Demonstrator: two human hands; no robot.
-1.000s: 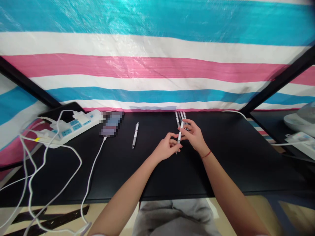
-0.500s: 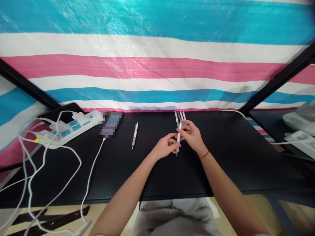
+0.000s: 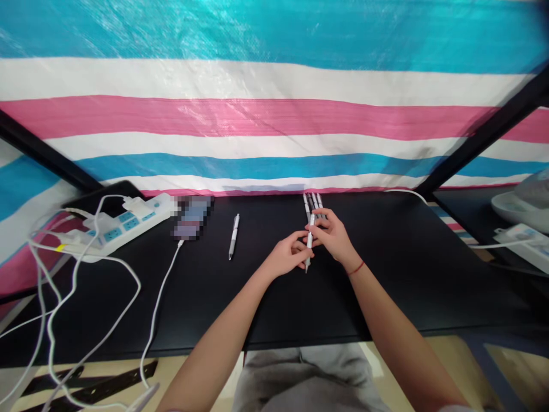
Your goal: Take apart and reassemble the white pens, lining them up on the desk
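Black desk (image 3: 386,274) ran across the view, striped tarp (image 3: 274,114) behind. Both hands met mid-desk: left hand (image 3: 286,258) and right hand (image 3: 333,237) each pinched shut on one white pen (image 3: 309,243), its long axis near-upright, tip toward the person, w/ spare pens (image 3: 313,201) just beyond and a lone pen (image 3: 233,236) well to the left.

Premises present as an improvised workstation rather than a fitted office or home room: a plain black desk (image 3: 386,286) stands directly against a striped plastic tarpaulin (image 3: 274,114) in blue, white and pink, held behind black frame bars (image 3: 484,137). A white power strip (image 3: 124,220) with loose white cables (image 3: 86,297) trailing over the desk edge, and a further strip on the adjoining desk (image 3: 521,237), indicate a row of temporary booths. White pens (image 3: 313,201) are the only work items on the surface.
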